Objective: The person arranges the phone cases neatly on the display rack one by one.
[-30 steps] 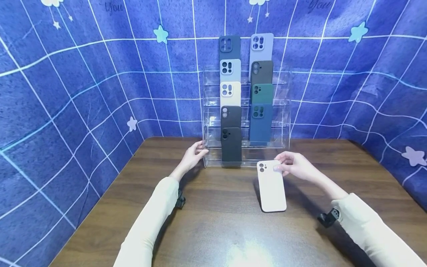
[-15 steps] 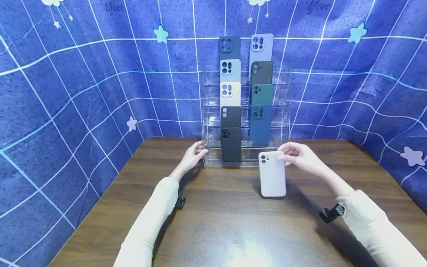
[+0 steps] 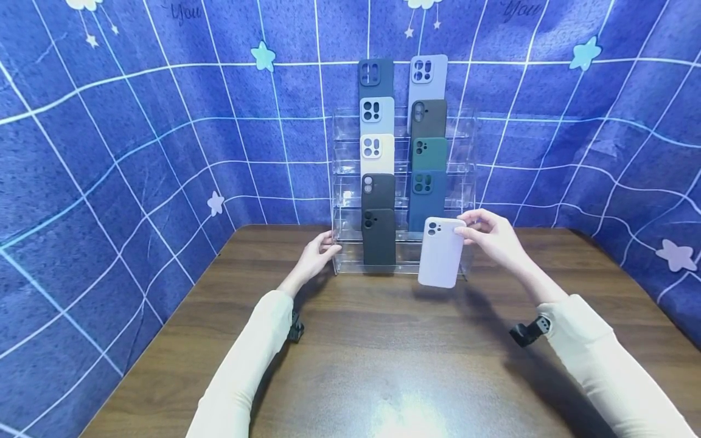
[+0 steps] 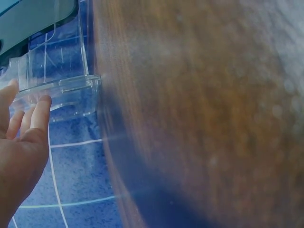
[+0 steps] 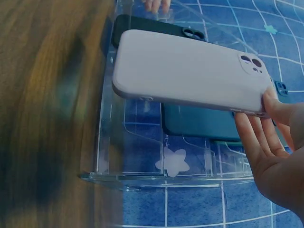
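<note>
A pale lilac phone case point(image 3: 440, 255) hangs from my right hand point(image 3: 490, 236), pinched by its upper right corner. It is in the air before the lower right part of a clear acrylic display rack point(image 3: 405, 250). In the right wrist view the case point(image 5: 180, 69) lies across the rack's front, thumb on its back near the camera holes. My left hand point(image 3: 317, 254) is at the rack's lower left side; in the left wrist view its straight fingers touch or nearly touch the clear side panel point(image 4: 61, 90). A black case point(image 3: 379, 240) stands in the rack's bottom left place.
Several more cases stand in two columns on the rack, among them a blue case point(image 3: 427, 204), a green one point(image 3: 429, 155) and a cream one point(image 3: 378, 157). A blue gridded cloth point(image 3: 191, 134) hangs behind the wooden table point(image 3: 350, 353).
My right hand has raised the lilac phone case off the tabletop and brought it up and forward to the rack's front. My left hand has stayed at the rack's side.
</note>
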Tool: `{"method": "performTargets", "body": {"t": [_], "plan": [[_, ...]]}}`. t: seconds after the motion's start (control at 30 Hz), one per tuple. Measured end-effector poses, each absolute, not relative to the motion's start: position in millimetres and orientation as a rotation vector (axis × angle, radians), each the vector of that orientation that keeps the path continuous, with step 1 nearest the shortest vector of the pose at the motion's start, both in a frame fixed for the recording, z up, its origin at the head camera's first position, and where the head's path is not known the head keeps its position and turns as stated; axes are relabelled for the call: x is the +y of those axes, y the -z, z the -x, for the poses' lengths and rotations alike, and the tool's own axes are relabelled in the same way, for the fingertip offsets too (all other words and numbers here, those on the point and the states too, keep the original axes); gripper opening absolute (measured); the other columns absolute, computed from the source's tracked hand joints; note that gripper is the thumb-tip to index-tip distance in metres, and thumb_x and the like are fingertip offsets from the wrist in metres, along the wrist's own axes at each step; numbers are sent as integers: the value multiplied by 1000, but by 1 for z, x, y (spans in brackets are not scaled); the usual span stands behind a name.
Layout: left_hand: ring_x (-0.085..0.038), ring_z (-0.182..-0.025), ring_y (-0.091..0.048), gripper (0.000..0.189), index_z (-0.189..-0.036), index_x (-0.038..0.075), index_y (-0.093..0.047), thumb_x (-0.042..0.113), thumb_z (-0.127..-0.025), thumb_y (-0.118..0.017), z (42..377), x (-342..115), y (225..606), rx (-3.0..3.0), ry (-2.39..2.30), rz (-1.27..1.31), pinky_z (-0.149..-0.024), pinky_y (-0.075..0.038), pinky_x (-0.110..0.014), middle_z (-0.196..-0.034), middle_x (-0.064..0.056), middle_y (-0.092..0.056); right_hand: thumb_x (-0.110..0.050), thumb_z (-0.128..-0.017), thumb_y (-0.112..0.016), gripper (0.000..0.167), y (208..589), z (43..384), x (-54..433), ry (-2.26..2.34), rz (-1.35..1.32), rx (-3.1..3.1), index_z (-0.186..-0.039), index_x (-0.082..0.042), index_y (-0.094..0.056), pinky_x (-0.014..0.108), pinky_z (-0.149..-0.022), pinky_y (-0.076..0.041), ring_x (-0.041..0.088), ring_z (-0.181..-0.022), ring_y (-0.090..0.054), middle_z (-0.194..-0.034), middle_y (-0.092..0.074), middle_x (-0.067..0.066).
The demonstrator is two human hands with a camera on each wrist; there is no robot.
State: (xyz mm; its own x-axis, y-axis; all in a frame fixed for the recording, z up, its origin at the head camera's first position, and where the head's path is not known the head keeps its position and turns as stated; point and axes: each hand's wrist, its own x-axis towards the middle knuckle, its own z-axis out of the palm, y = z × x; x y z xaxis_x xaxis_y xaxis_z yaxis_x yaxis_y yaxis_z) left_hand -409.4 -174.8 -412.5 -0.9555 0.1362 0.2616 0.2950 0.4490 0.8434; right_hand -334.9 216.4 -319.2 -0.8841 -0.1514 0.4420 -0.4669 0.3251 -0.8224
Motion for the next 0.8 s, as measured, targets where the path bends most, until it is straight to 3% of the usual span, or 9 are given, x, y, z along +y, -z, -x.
{"method": "performTargets", "body": {"t": [0.33, 0.5, 0.8], "plan": [[-33, -115, -57, 56, -139, 0, -40, 22, -91, -62, 409, -175, 412, -2528, 1565, 379, -102, -45, -42, -127, -22, -55, -15, -85, -70, 30, 315, 354, 208, -1579, -490, -2253, -109, 0, -60, 17, -61, -55, -2, -71, -62, -85, -60, -11], [-33, -114, -57, 57, -138, 0, -40, 23, -91, -63, 409, -176, 411, -2522, 1576, 377, -101, -45, -42, -126, -22, -55, -11, -85, -69, 33, 314, 364, 204, -1613, -499, -2211, -111, 5, -58, 21, -67, -58, -4, -73, -61, -85, -60, -11], [-32, -113, -58, 58, -139, 1, -40, 22, -91, -63, 412, -176, 412, -2531, 1583, 390, -98, -48, -41, -126, -21, -56, -10, -86, -68, 34, 324, 377, 200, -1632, -514, -2232, -112, 9, -58, 16, -69, -56, -4, -74, -59, -85, -58, -9]]}}
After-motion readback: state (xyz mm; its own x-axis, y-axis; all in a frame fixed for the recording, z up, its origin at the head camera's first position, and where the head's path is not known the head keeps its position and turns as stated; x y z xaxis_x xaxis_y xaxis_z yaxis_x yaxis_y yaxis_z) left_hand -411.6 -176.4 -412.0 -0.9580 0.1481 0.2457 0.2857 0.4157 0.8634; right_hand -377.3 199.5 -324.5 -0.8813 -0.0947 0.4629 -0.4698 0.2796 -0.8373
